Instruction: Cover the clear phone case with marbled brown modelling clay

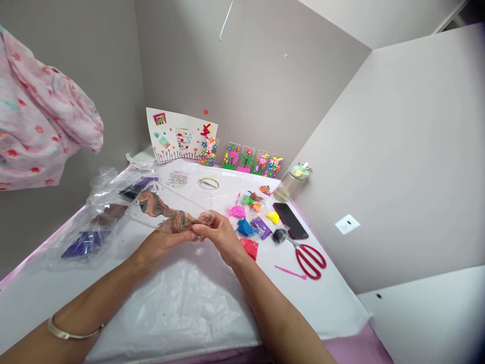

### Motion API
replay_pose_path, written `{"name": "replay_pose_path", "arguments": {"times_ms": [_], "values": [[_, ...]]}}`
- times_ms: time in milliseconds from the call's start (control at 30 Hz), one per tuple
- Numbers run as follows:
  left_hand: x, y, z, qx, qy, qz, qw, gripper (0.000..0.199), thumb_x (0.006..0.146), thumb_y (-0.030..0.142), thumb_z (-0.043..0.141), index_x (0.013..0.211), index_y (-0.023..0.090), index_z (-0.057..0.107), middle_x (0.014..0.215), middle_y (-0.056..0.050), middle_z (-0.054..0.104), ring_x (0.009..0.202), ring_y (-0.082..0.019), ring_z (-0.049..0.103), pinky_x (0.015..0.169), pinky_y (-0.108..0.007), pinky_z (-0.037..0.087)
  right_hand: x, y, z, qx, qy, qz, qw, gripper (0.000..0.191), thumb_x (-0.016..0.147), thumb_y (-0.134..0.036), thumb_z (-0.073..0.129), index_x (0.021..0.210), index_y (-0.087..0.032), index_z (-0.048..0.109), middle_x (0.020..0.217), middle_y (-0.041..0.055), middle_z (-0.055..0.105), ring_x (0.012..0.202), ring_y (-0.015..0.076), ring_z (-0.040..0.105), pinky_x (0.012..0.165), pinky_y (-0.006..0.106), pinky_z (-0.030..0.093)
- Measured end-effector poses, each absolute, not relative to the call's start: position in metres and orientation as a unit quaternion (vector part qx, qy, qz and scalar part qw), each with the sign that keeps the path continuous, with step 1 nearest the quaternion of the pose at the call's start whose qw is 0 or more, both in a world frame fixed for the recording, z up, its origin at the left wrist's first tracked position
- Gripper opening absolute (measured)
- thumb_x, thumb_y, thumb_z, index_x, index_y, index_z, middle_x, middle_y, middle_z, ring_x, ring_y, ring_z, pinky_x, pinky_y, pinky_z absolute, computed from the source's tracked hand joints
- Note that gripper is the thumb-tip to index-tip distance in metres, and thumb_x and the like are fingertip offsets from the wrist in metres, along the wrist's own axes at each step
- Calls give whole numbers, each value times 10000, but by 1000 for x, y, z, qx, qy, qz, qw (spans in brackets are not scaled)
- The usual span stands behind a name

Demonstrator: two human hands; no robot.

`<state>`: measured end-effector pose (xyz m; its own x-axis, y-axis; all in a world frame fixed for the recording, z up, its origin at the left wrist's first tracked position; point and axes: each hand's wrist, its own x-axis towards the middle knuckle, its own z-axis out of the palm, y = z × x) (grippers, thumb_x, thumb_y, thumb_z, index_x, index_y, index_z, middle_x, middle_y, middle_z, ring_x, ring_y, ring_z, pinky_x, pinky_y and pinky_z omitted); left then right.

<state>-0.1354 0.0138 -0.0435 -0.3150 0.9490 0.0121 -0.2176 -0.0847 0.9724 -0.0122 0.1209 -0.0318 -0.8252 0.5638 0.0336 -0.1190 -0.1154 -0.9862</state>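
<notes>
Above the middle of the table, a clear phone case (146, 218) is tilted between my hands. A wavy strip of marbled orange, black and grey clay (153, 205) lies along it. My left hand (170, 238) grips the case from beneath, thumb pointing right along the near edge. At the right end, my right hand (217, 230) pinches the clay and case edge between thumb and fingers. The fingers beneath the case are partly hidden. Just right of my hands are small bagged lumps of clay, including a pink one (237, 211) and a blue one (246, 227).
Red-handled scissors (310, 260), a dark phone (291, 221) and a pink plastic tool (291, 273) lie at right. A lidded jar (290, 184) stands behind. Clear plastic bags (102, 212) spread over the left. Decorated phone cases (247, 159) lean on the back wall.
</notes>
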Motion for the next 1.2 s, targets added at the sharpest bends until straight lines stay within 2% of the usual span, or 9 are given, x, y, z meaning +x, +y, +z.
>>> {"name": "replay_pose_path", "arguments": {"times_ms": [100, 300, 433, 567, 667, 800, 900, 1033, 1200], "values": [[-135, 15, -46, 363, 511, 632, 456, 103, 755, 297, 742, 814, 218, 710, 822, -13, 692, 846, -198, 623, 797, -298, 468, -13, 121, -35, -204, -628, 706, 257, 343, 655, -438, 794, 727, -186, 573, 577, -30, 583, 535, 121, 527, 544, 245, 393], [-137, 16, -45, 372, 500, 620, 477, 124, 792, 318, 702, 843, 207, 724, 875, -32, 727, 929, -236, 644, 873, -336, 461, -12, 122, -35, -184, -643, 697, 258, 330, 784, -493, 662, 736, -177, 582, 610, -12, 585, 560, 119, 513, 574, 253, 408], [-131, 16, -44, 374, 549, 625, 411, 161, 758, 343, 730, 846, 210, 708, 875, -23, 708, 910, -234, 632, 851, -328, 457, -14, 120, -37, -208, -666, 656, 290, 311, 695, -402, 766, 831, -186, 588, 685, -34, 556, 613, 110, 498, 569, 230, 384], [-125, 15, -45, 382, 613, 599, 345, 159, 726, 332, 746, 794, 204, 681, 824, -25, 691, 854, -241, 629, 770, -320, 462, -19, 116, -43, -239, -637, 669, 298, 328, 657, -401, 785, 767, -184, 564, 650, -36, 547, 576, 114, 503, 533, 233, 389], [-125, 16, -46, 390, 597, 602, 360, 141, 739, 320, 730, 809, 202, 696, 838, -31, 709, 860, -243, 641, 774, -321, 470, -20, 115, -46, -237, -610, 695, 298, 324, 688, -437, 754, 725, -177, 564, 608, -36, 542, 520, 107, 493, 503, 235, 391], [-126, 18, -48, 390, 527, 633, 412, 105, 761, 302, 730, 798, 220, 677, 853, -3, 724, 880, -219, 654, 811, -308, 469, -19, 118, -45, -245, -616, 684, 304, 355, 773, -504, 660, 675, -176, 564, 545, -44, 490, 460, 85, 409, 451, 222, 325], [-126, 18, -47, 353, 480, 653, 468, 114, 787, 284, 724, 763, 224, 631, 879, 22, 724, 893, -189, 656, 854, -306, 468, -17, 121, -42, -225, -624, 682, 307, 364, 828, -524, 595, 717, -178, 578, 560, -39, 488, 480, 89, 406, 467, 224, 334], [-130, 16, -44, 317, 459, 667, 494, 162, 792, 269, 731, 731, 214, 591, 881, 29, 718, 869, -169, 662, 848, -306, 482, -16, 119, -41, -185, -627, 698, 293, 302, 739, -424, 731, 870, -194, 586, 671, -36, 556, 547, 99, 480, 521, 227, 384], [-133, 15, -44, 337, 468, 656, 487, 170, 777, 248, 741, 725, 208, 584, 803, 20, 705, 821, -165, 651, 774, -282, 486, -18, 116, -45, -208, -606, 710, 293, 270, 729, -397, 728, 831, -195, 583, 619, -37, 559, 506, 107, 486, 475, 230, 363]]}}
